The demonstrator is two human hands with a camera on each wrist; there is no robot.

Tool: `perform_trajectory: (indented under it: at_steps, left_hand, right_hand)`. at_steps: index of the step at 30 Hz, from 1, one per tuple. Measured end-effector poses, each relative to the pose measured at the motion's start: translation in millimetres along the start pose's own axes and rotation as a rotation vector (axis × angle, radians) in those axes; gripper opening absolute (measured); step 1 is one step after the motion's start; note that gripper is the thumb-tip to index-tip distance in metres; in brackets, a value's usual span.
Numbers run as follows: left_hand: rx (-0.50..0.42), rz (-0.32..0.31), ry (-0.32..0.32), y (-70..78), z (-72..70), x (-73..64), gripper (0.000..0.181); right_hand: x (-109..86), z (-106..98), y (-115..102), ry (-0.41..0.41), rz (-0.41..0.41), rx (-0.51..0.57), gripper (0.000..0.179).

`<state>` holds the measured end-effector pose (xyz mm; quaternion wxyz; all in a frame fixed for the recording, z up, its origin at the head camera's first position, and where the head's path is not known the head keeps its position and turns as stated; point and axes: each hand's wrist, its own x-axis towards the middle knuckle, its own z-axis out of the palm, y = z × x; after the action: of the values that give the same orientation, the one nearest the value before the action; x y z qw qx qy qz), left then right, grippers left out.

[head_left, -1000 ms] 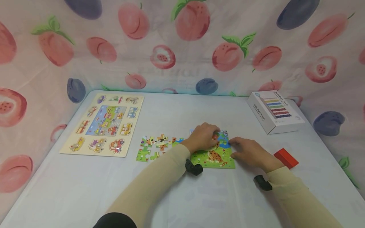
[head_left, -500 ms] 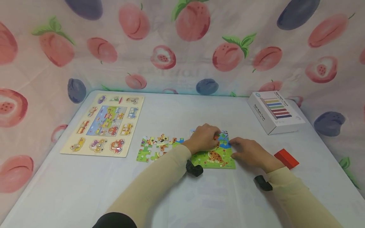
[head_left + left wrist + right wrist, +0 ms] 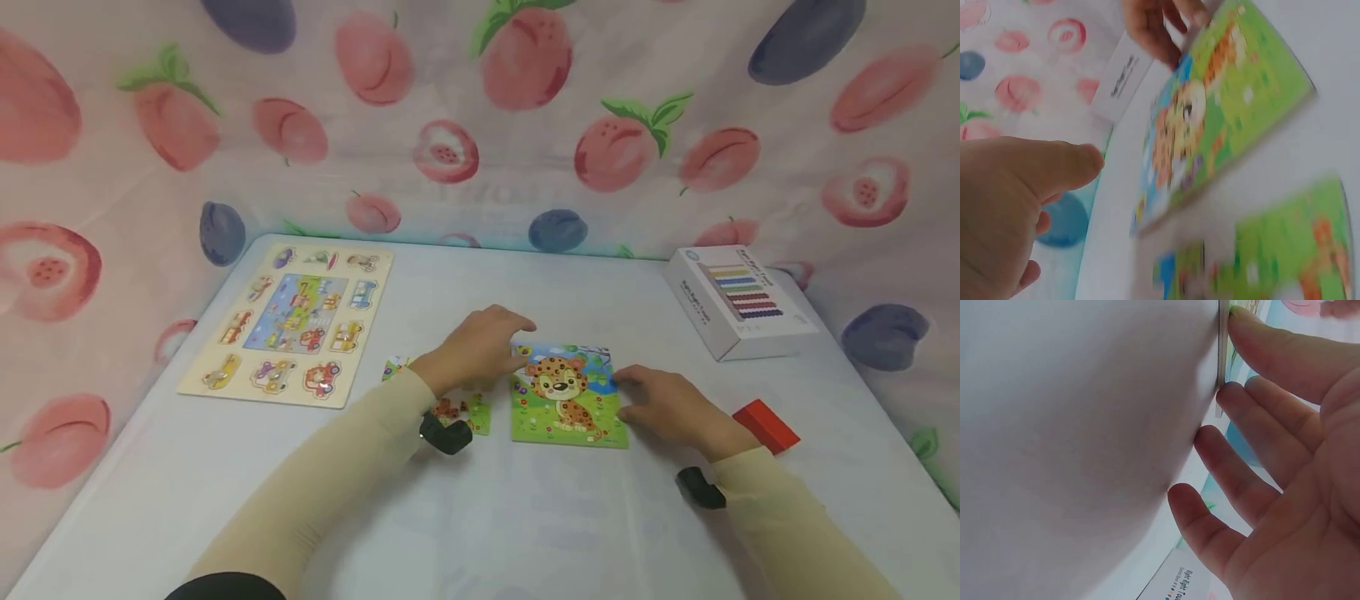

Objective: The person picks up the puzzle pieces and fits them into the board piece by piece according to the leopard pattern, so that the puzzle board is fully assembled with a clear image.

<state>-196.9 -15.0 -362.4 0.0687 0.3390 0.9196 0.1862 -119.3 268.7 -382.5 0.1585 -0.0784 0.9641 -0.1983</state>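
Observation:
The square leopard puzzle [image 3: 566, 400] lies flat near the table's middle, its spotted leopard on green grass fully visible. My right hand [image 3: 667, 408] rests along its right side; in the right wrist view the thumb [image 3: 1272, 353] and forefinger touch the puzzle's edge, with the other fingers spread and lightly bent. Just off the puzzle's left edge is my left hand [image 3: 476, 350], its thumb and fingers apart and nothing visible between them. Beneath that hand and forearm lie jigsaw pieces [image 3: 477, 414] in a loose group, partly hidden by the sleeve.
A wooden vehicle peg puzzle [image 3: 360, 325] lies at the back left. At the back right stands a white box [image 3: 720, 304] with coloured bars printed on it. A red block [image 3: 765, 425] sits beside my right wrist. Fruit-print cloth [image 3: 517, 158] hangs behind the table.
My left hand has lifted off the leopard puzzle and moved left over the loose pieces, uncovering the leopard's head. The right hand keeps its place at the edge. The head view has shifted slightly.

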Motion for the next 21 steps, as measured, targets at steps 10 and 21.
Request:
perform_trajectory:
  at_steps: [10, 21]
  left_hand:
    - [-0.062, -0.098, 0.039, -39.0, -19.0, -45.1, 0.049]
    - [-0.121, -0.183, 0.054, -65.6, -31.8, -82.0, 0.049]
  right_hand:
    - [0.6, -1, 2, 0.005, 0.0, -0.005, 0.058]
    - [-0.2, 0, 1, 0.008, -0.004, 0.008, 0.059]
